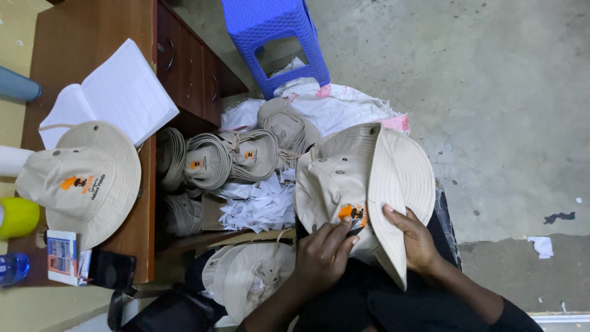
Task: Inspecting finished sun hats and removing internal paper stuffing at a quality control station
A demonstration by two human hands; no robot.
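Both hands work one beige bucket hat (pixel 344 178) on the person's lap: the left hand (pixel 322 258) pinches at its orange emblem (pixel 352 213), while the right hand (pixel 416 240) grips the folded brim, steadying it.

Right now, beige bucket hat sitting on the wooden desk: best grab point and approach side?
Probably the brim, from the right. The beige hat on the desk sits crown-up and free, and the right edge of its wide flat brim overhangs the desk edge, so fingers can slide under there. The crown is soft and would likely collapse. Both hands, left hand and right hand, are on the hat in the lap.
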